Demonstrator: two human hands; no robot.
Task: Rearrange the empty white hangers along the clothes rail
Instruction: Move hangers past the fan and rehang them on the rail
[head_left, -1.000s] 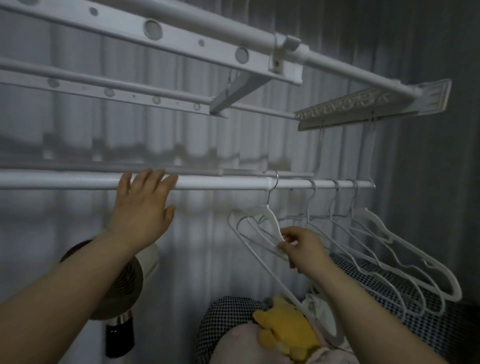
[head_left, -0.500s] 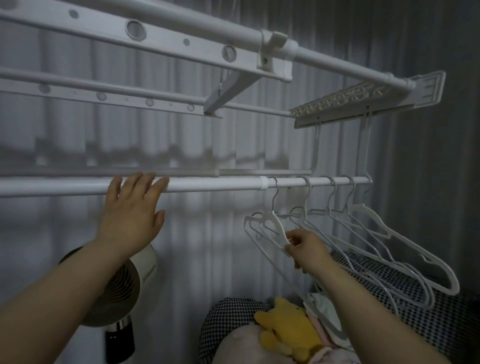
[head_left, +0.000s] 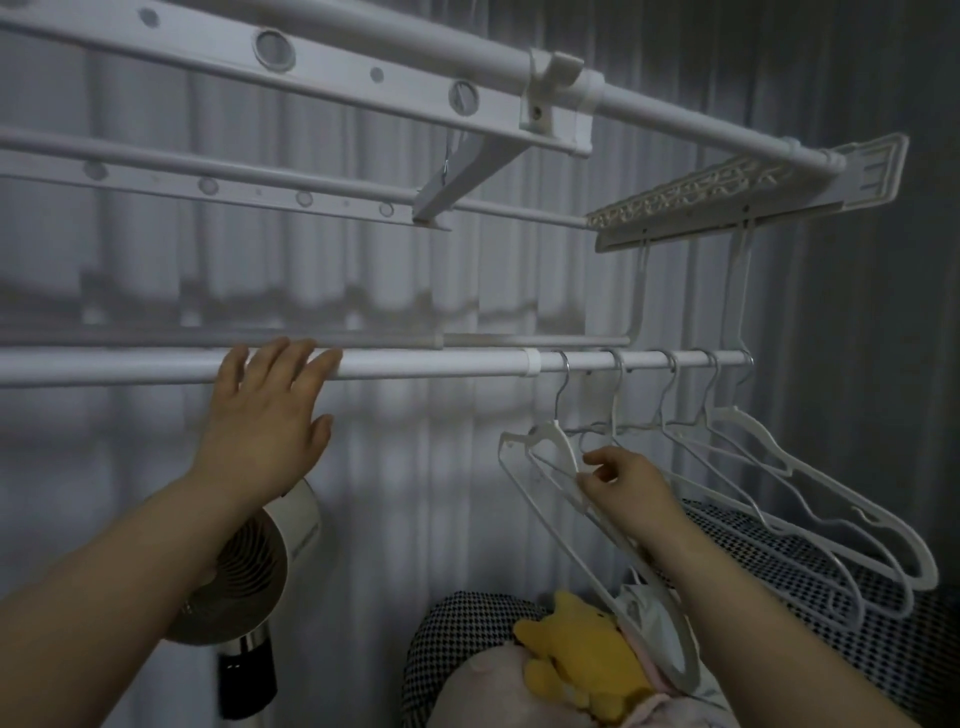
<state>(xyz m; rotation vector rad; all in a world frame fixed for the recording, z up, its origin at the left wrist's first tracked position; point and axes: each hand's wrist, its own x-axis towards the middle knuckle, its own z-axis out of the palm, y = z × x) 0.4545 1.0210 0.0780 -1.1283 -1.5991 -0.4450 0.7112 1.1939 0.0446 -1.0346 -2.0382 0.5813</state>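
White plastic hangers (head_left: 753, 431) hang bunched at the right end of the clothes rail (head_left: 426, 364), their wire hooks close together between the rail's joint collar (head_left: 530, 362) and its far bracket. I have the left hand (head_left: 265, 415) spread open, fingers straight, fingertips (head_left: 306, 351) laid against the bare stretch of rail well left of the hangers. I judge that it serves as a brace and marks the free span along which hangers could be slid. The right hand (head_left: 623, 488) pinches the shoulder of the leftmost hanger (head_left: 558, 439) between thumb and curled fingers, just below its neck, so that I can steer the frame with its hook riding on the rail just right of the collar. That hanger tilts out of line with its neighbours. Gripping this low gives leverage but little control at the hook, which may catch on the collar if I draw it leftward. Beneath the rail sit a fan (head_left: 249, 571), a yellow plush toy (head_left: 576, 654) and checked bedding (head_left: 779, 561). A second rack (head_left: 363, 67) runs overhead.
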